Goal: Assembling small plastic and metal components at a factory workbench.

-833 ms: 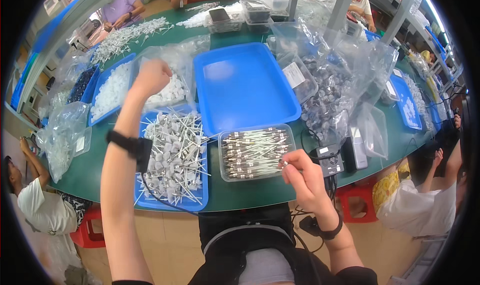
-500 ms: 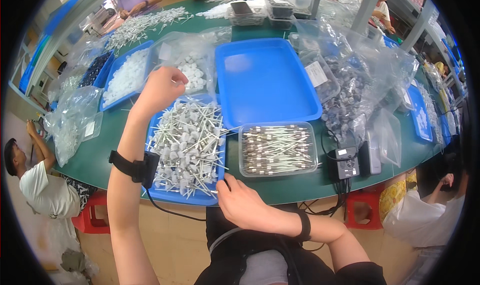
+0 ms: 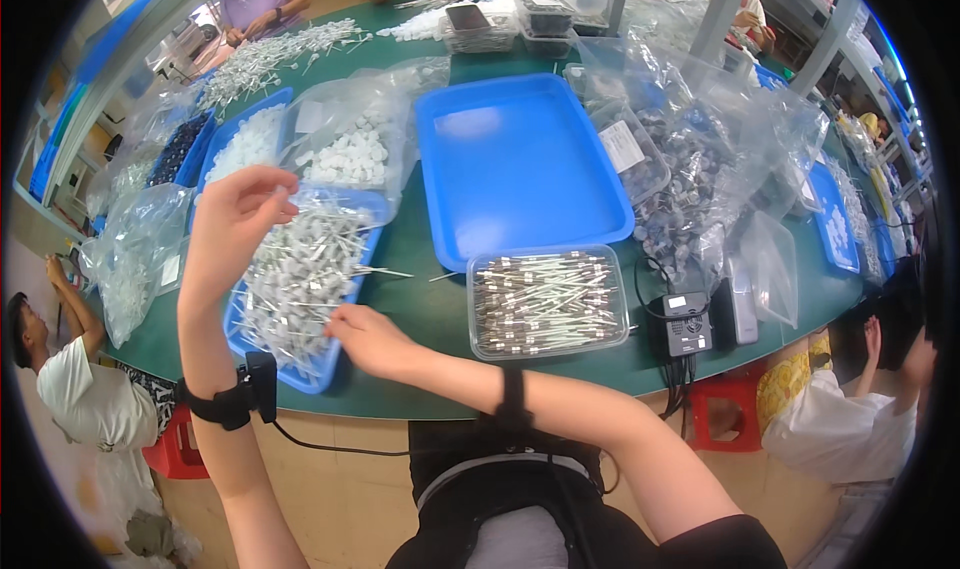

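Observation:
In front of me, a blue tray (image 3: pixel 376 207) is heaped with thin pale sticks with greyish-white heads (image 3: pixel 305 269). My left hand (image 3: pixel 235 224) is raised over its far left part, with curled fingers. Whatever the fingertips pinch, if anything, is too small to name. My right hand (image 3: pixel 372 341) is closed at the tray's right rim, fingertips touching the edge of the heap. I cannot tell whether it grips the rim or a stick. Right of that hand, a clear plastic box (image 3: pixel 474 341) holds pale sticks with brownish ends (image 3: pixel 545 304).
A large blue tray (image 3: pixel 520 169) with a bare bottom lies behind the clear box. Beyond my left hand are a clear bag of white caps (image 3: pixel 345 159) and a tray of white pieces (image 3: pixel 250 139). Bagged grey parts (image 3: pixel 690 189) and a black device (image 3: pixel 688 329) with cables are at right.
The heaped tray has shifted left and turned slightly. My left hand has moved left and nearer, off the bag of caps. My right hand has gone left and farther forward along the tray.

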A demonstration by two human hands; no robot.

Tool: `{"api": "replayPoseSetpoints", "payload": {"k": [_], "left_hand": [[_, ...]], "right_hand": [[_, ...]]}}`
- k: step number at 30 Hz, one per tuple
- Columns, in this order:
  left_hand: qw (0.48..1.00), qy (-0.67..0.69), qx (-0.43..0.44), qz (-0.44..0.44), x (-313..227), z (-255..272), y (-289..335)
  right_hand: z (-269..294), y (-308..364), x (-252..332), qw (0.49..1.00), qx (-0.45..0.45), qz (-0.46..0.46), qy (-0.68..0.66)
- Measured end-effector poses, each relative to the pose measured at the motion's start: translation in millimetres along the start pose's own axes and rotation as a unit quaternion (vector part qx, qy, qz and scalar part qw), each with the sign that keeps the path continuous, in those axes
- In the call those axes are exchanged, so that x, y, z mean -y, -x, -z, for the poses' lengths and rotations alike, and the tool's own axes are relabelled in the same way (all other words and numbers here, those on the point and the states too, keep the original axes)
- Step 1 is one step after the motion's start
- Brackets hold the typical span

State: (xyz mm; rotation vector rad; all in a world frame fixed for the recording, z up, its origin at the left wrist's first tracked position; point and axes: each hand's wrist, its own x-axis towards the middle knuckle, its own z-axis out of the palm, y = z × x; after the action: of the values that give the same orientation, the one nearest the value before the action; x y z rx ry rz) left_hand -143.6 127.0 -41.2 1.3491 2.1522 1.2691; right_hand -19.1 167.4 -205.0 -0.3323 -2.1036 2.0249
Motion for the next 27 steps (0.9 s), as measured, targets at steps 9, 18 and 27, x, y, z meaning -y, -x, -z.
{"api": "replayPoseSetpoints", "payload": {"k": [9, 18, 27], "left_hand": [[0.995, 0.08, 0.034, -0.056, -59, -44, 18], [0.881, 0.402, 0.081, -0.238, -115, -91, 17], [0.826, 0.529, 0.161, -0.108, -85, -122, -9]], "right_hand": [[4, 28, 41, 0.964, 0.132, 0.081, 0.218], [196, 179, 82, 0.879, -0.302, 0.012, 0.369], [202, 153, 43, 0.848, -0.263, -0.119, 0.444]]}}
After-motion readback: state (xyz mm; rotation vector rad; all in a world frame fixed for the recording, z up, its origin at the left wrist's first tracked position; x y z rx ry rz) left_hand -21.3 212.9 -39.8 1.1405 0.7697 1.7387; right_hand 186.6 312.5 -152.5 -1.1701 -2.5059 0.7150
